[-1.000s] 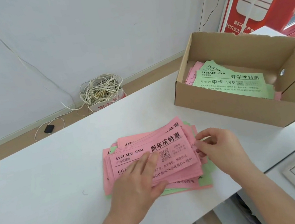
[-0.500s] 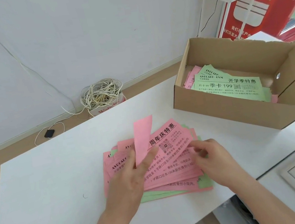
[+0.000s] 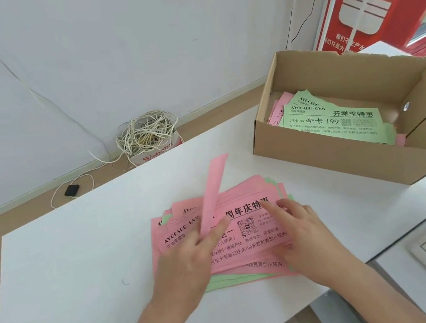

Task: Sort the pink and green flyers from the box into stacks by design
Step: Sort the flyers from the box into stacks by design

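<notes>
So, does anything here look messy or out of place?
Yes. The fanned pile of pink paper flyers on the white table lies askew, with pale green paper flyers poking out underneath, so designs are mixed. The brown cardboard box has a ragged rear rim. The left hand pinches one lifted pink flyer.

Matt paper flyers [image 3: 248, 243], brown cardboard box [image 3: 347, 164], smooth white table [image 3: 83, 267]
</notes>
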Motion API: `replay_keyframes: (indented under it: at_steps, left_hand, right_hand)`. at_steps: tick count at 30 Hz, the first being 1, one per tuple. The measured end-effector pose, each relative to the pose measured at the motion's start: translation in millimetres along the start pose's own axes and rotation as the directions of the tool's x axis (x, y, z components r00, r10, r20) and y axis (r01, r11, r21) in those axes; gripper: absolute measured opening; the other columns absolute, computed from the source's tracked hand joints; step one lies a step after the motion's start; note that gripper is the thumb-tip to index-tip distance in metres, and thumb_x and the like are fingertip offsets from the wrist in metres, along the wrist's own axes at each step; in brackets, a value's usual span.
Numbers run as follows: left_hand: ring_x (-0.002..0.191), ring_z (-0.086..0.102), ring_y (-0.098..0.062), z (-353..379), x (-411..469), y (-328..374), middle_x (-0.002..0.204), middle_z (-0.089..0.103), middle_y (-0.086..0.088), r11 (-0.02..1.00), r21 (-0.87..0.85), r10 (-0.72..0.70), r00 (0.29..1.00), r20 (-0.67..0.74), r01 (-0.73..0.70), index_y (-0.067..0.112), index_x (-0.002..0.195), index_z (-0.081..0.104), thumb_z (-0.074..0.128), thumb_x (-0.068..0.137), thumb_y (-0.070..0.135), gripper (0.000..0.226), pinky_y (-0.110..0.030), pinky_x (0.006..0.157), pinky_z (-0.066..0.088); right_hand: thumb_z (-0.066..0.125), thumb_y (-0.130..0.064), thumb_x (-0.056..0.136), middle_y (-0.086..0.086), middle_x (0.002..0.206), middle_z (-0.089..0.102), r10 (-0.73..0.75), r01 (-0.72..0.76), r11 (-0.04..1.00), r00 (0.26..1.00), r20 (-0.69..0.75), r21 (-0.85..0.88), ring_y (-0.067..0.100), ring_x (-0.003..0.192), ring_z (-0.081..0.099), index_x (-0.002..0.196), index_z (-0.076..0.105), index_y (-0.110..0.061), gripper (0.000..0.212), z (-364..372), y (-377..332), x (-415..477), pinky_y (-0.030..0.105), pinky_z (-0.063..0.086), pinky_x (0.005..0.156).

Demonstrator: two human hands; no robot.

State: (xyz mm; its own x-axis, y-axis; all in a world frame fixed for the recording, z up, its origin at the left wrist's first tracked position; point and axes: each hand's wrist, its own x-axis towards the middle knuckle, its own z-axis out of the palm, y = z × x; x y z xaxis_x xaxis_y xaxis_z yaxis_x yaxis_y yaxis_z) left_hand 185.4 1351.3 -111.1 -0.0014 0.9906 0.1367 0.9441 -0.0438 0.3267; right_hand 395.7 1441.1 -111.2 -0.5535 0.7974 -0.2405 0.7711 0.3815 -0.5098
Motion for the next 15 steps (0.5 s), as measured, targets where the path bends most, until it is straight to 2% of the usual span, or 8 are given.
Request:
replay_keyframes:
  at_steps: [1, 2, 5, 7, 9, 11, 14, 15]
  left_hand:
    - [0.073, 0.065, -0.016, 4.2, -1.8, -0.2, 0.111, 0.066, -0.001, 0.998, 0.055, 0.038, 0.999, 0.035, -0.040, 0.031, 0.122, 0.052, 0.061, 0.079, 0.027, 0.044, -0.027, 0.045, 0.047]
    - [0.078, 0.067, -0.016, 7.1, -2.1, 0.2, 0.106, 0.067, 0.001, 0.991, 0.118, 0.057, 0.997, 0.048, -0.063, 0.027, 0.116, 0.053, 0.054, 0.079, 0.045, 0.041, -0.026, 0.048, 0.050]
    - [0.083, 0.068, -0.014, 12.1, 0.6, -0.5, 0.102, 0.068, 0.002, 0.978, 0.192, 0.057, 0.991, 0.122, -0.080, 0.021, 0.111, 0.054, 0.050, 0.068, 0.066, 0.062, -0.024, 0.052, 0.052]
    - [0.082, 0.067, -0.013, 9.5, 1.9, -3.0, 0.100, 0.068, 0.004, 0.972, 0.213, 0.078, 0.992, 0.102, -0.098, 0.020, 0.109, 0.061, 0.047, 0.072, 0.065, 0.060, -0.023, 0.055, 0.052]
    - [0.076, 0.065, -0.011, 4.1, 2.2, -3.5, 0.094, 0.067, 0.008, 0.982, 0.170, 0.070, 0.993, 0.094, -0.085, 0.021, 0.108, 0.064, 0.043, 0.080, 0.058, 0.051, -0.023, 0.055, 0.051]
    - [0.067, 0.062, -0.011, -3.4, 1.4, -2.4, 0.084, 0.065, 0.011, 0.996, 0.071, 0.053, 0.996, 0.074, -0.059, 0.023, 0.106, 0.061, 0.042, 0.086, 0.049, 0.037, -0.023, 0.050, 0.047]
    - [0.057, 0.051, -0.003, -8.9, 0.9, -6.8, 0.061, 0.053, 0.017, 0.997, -0.080, -0.010, 1.000, 0.014, 0.011, 0.030, 0.087, 0.047, 0.043, 0.090, 0.039, 0.010, -0.011, 0.046, 0.030]
    - [0.055, 0.047, -0.001, -9.3, 0.3, -9.2, 0.053, 0.046, 0.016, 0.986, -0.140, -0.097, 0.995, -0.006, 0.095, 0.030, 0.078, 0.043, 0.043, 0.089, 0.040, 0.015, -0.012, 0.047, 0.031]
  right_hand:
    - [0.057, -0.012, 0.081, -0.006, 0.145, 0.030, -0.005, 0.005, 1.000, 1.000, -0.026, 0.009, 0.017, 0.122, 0.033, 0.149, 0.021, -0.037, 0.081, 0.4, 1.2, 0.7, 0.022, 0.029, 0.105]
    - [0.060, -0.013, 0.082, -0.006, 0.143, 0.034, -0.003, 0.005, 0.999, 0.998, -0.055, 0.037, 0.016, 0.120, 0.036, 0.148, 0.026, -0.035, 0.077, 0.1, 1.4, 1.7, 0.023, 0.032, 0.104]
    - [0.067, -0.024, 0.086, -0.010, 0.124, 0.051, 0.049, -0.011, 0.980, 0.981, -0.188, 0.199, 0.009, 0.103, 0.050, 0.137, 0.045, -0.033, 0.056, -3.7, 0.8, 4.4, 0.021, 0.041, 0.090]
    - [0.066, -0.029, 0.088, -0.011, 0.105, 0.061, 0.140, -0.023, 0.909, 0.958, -0.252, 0.417, 0.005, 0.085, 0.057, 0.120, 0.055, -0.038, 0.035, -7.9, -2.1, 6.3, 0.017, 0.045, 0.075]
    - [0.061, -0.033, 0.091, -0.003, 0.091, 0.067, 0.262, -0.062, 0.722, 0.947, -0.189, 0.689, 0.011, 0.076, 0.061, 0.109, 0.060, -0.038, 0.019, -13.3, -7.2, 8.0, 0.021, 0.049, 0.068]
    - [0.055, -0.037, 0.093, 0.008, 0.083, 0.067, 0.301, -0.106, 0.573, 0.950, -0.088, 0.812, 0.016, 0.070, 0.060, 0.112, 0.062, -0.033, 0.020, -15.8, -8.8, 8.1, 0.031, 0.049, 0.067]
    - [0.056, -0.034, 0.094, 0.001, 0.084, 0.072, 0.266, -0.142, 0.599, 0.964, -0.029, 0.788, 0.018, 0.076, 0.066, 0.117, 0.060, -0.034, 0.024, -12.5, -4.1, 6.0, 0.036, 0.052, 0.075]
    - [0.058, -0.031, 0.093, -0.002, 0.087, 0.073, 0.260, -0.153, 0.634, 0.965, -0.023, 0.758, 0.016, 0.082, 0.067, 0.118, 0.059, -0.033, 0.025, -10.3, -1.7, 5.1, 0.034, 0.053, 0.077]
